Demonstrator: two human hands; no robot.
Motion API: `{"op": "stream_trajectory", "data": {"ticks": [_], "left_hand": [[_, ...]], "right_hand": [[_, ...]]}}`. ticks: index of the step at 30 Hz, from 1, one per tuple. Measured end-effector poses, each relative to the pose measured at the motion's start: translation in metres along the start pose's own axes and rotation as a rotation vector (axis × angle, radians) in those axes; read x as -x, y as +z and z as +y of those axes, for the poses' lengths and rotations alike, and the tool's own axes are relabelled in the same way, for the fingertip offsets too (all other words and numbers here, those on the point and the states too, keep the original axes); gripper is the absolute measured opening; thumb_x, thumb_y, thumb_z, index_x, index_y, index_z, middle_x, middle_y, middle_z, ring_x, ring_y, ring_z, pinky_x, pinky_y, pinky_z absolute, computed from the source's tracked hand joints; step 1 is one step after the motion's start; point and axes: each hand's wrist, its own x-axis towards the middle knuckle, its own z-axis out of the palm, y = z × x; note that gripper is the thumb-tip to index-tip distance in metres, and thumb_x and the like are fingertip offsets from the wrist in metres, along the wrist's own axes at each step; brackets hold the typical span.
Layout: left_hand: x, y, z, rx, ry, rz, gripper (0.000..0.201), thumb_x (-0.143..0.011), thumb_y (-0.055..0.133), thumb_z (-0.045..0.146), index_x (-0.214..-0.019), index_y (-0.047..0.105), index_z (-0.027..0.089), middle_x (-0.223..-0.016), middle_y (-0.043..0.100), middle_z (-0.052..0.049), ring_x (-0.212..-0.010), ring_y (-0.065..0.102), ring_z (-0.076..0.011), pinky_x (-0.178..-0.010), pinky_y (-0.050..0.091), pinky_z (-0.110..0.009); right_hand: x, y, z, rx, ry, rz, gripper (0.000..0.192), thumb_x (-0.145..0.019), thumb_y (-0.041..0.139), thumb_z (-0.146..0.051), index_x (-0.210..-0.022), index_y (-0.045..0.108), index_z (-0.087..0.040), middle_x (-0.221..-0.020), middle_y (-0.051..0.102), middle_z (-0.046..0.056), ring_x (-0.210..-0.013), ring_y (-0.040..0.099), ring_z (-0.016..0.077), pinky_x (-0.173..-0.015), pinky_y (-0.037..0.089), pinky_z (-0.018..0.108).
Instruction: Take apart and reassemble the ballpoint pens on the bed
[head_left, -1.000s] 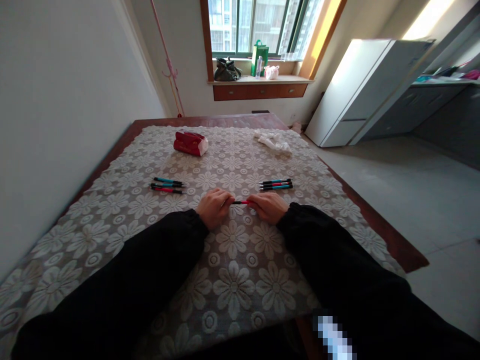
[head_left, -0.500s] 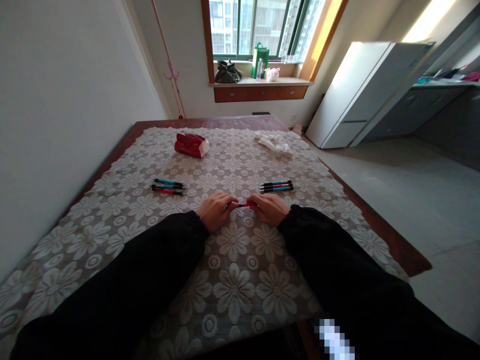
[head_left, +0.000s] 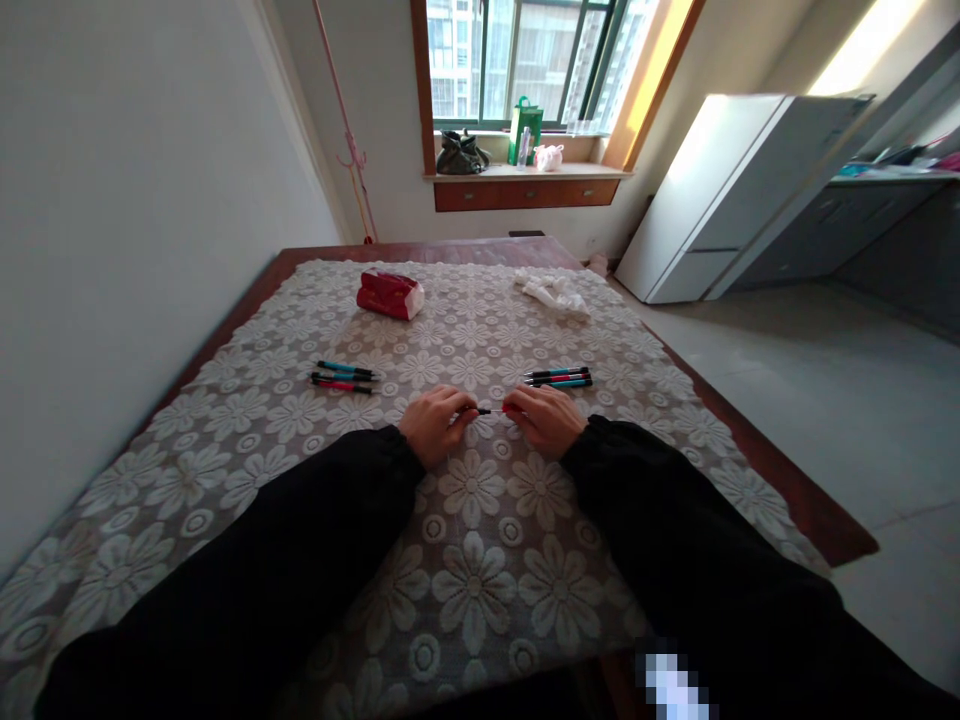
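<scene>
My left hand [head_left: 435, 424] and right hand [head_left: 546, 419] are both clamped on one red pen [head_left: 495, 410], held level just above the lace-covered tabletop [head_left: 465, 560]. Three pens [head_left: 559, 377] lie just beyond my right hand; another group of pens [head_left: 343, 377] lies off to my left.

Daylight pours through the window [head_left: 525, 60], glaring on the white cabinet [head_left: 742, 180]; near edges bend, sleeves sit dim.
</scene>
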Motion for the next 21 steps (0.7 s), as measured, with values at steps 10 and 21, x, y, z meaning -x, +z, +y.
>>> {"op": "stream_trajectory", "data": {"ticks": [10,21], "left_hand": [[0.0,-0.002,0.0,0.05,-0.063,0.052,0.015,-0.094,0.055,0.025,-0.103,0.068,0.023,-0.104,0.072,-0.005,-0.099,0.064,-0.0237,-0.089,0.049,-0.038],[-0.001,-0.004,-0.003,0.07,-0.189,0.097,0.011,-0.088,0.061,0.026,-0.095,0.069,0.024,-0.098,0.073,-0.004,-0.092,0.065,-0.0237,-0.084,0.048,-0.036]], "right_hand": [[0.001,-0.009,0.004,0.022,0.096,-0.042,0.025,-0.097,0.046,-0.017,-0.108,0.068,-0.023,-0.109,0.069,0.005,-0.081,0.063,0.0171,-0.067,0.038,0.029],[0.001,-0.011,0.01,0.06,0.199,-0.062,0.02,-0.088,0.055,-0.019,-0.098,0.071,-0.024,-0.105,0.069,0.003,-0.078,0.063,0.0176,-0.063,0.037,0.029]]}}
